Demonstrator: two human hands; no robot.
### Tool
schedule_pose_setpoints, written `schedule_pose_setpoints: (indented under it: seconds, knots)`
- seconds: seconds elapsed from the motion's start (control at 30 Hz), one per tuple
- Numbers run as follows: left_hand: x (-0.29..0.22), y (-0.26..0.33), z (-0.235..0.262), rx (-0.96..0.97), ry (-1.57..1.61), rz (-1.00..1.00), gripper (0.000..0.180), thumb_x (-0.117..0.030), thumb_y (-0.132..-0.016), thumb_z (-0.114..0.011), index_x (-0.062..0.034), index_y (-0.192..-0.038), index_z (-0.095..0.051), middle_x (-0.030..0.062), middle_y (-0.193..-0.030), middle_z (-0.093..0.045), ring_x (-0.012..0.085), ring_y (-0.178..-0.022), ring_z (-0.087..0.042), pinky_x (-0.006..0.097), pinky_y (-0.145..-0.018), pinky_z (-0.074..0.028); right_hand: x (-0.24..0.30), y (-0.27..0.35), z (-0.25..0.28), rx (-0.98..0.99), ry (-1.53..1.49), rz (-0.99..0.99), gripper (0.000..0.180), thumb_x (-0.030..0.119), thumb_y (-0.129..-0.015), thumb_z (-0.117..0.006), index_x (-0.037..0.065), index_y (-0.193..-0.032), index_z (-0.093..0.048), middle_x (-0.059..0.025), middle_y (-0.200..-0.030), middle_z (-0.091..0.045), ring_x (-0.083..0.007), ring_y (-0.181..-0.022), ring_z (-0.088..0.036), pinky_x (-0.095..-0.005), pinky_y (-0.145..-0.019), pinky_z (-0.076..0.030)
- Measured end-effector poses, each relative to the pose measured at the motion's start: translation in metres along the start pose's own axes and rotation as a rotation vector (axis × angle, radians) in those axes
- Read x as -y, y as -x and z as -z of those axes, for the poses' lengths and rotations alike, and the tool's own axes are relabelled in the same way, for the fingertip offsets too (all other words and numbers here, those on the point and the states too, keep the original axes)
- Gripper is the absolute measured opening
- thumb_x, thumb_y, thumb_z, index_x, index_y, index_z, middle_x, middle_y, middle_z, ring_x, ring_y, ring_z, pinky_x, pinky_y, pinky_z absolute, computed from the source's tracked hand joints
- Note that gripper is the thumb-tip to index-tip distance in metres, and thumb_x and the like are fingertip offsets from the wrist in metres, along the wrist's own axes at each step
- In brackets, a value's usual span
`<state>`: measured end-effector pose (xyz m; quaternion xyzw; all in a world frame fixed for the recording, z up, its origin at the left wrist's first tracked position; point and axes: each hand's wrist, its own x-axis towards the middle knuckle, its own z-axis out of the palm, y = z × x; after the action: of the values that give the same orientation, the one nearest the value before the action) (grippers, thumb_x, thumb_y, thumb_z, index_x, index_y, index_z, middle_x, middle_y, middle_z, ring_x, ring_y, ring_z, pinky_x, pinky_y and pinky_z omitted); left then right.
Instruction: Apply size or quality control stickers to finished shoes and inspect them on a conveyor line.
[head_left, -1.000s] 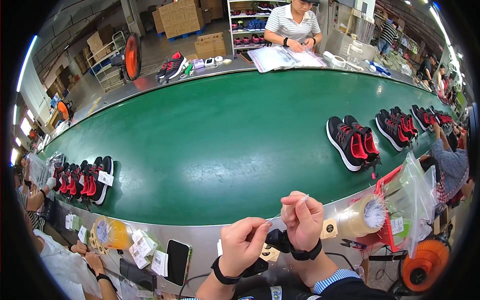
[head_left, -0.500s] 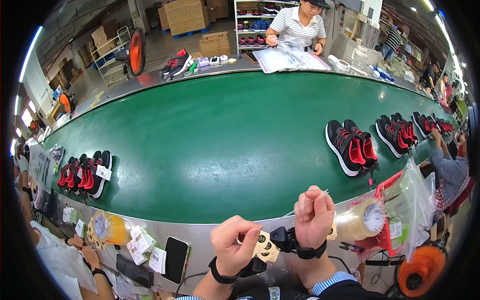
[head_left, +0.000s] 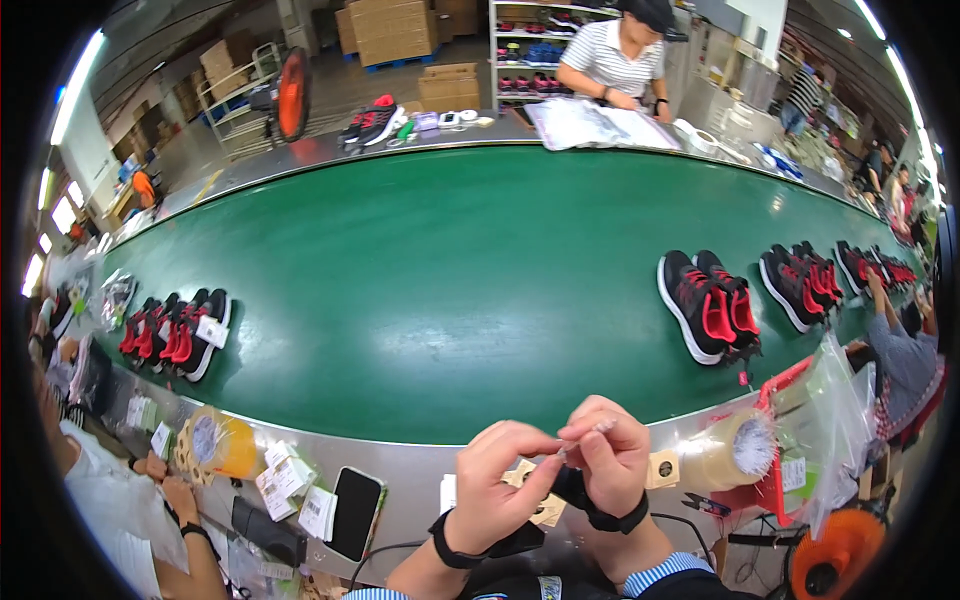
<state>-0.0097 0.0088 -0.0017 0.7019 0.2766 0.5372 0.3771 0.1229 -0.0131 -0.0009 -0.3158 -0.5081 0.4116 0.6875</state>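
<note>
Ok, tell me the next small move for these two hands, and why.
Probably draw the thin pale strand through with the right hand. Both hands meet fingertip to fingertip just above the small tan tags, the left hand pinching beside it, so the threading looks only half done.

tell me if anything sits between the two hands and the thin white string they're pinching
Nothing visible does. The left hand and right hand meet fingertip to fingertip on the thin white string, above the metal ledge at the green belt's near edge.
</note>
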Motion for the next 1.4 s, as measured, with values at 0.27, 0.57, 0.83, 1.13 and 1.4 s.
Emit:
schedule_pose_setpoints:
  seconds: [0.27, 0.57, 0.83, 1.13, 1.4]
  knots:
    - [-0.002, 0.002, -0.004, -0.055, 0.037, 0.010, 0.008, 0.001, -0.073, -0.062, -0.0004, -0.080, -0.059, 0.0062, -0.068, -0.058, 0.0164, -0.054, -0.053, 0.027, -0.051, -0.041, 0.001, 0.005, -0.003, -0.121, 0.166, 0.059, 0.017, 0.012, -0.083, -0.057, -0.003, -0.077, -0.063, -0.0068, -0.066, -0.052, -0.0088, -0.053, -0.044, -0.0197, -0.046, -0.032]
    - [-0.003, -0.001, -0.003, -0.113, -0.019, -0.011, 0.009, 0.001, -0.071, -0.065, -0.0027, -0.078, -0.060, 0.0056, -0.064, -0.054, 0.0125, -0.051, -0.049, 0.024, -0.043, -0.035, -0.007, 0.003, -0.007, -0.109, 0.075, 0.117, 0.022, 0.019, -0.088, -0.052, 0.000, -0.078, -0.057, -0.0075, -0.075, -0.046, -0.0094, -0.056, -0.041, -0.0188, -0.046, -0.030]
    - [-0.003, -0.004, -0.003, -0.092, -0.015, -0.090, 0.007, -0.002, -0.070, -0.064, -0.0018, -0.075, -0.059, 0.0068, -0.066, -0.055, 0.0195, -0.056, -0.052, 0.028, -0.048, -0.040, -0.004, 0.003, -0.003, 0.017, 0.195, 0.147, 0.021, 0.017, -0.089, -0.050, -0.001, -0.079, -0.054, -0.0041, -0.074, -0.042, -0.0123, -0.069, -0.041, -0.0223, -0.058, -0.032]
    - [-0.005, 0.000, -0.001, -0.161, 0.085, -0.021, 0.007, 0.002, -0.071, -0.062, -0.0015, -0.076, -0.059, 0.0057, -0.065, -0.057, 0.0127, -0.047, -0.048, 0.024, -0.042, -0.036, -0.002, 0.004, -0.002, 0.071, 0.191, 0.081, 0.023, 0.018, -0.090, -0.049, -0.002, -0.079, -0.053, -0.0042, -0.073, -0.042, -0.0121, -0.067, -0.039, -0.0236, -0.057, -0.030]
    - [-0.004, 0.000, -0.002, -0.235, 0.079, -0.107, 0.008, 0.000, -0.070, -0.065, -0.0031, -0.072, -0.057, 0.0035, -0.063, -0.056, 0.0092, -0.041, -0.040, 0.021, -0.037, -0.029, -0.006, 0.001, -0.013, -0.073, 0.107, 0.159, 0.026, 0.021, -0.091, -0.046, -0.001, -0.079, -0.054, -0.0072, -0.071, -0.050, -0.0130, -0.061, -0.044, -0.0231, -0.048, -0.032]
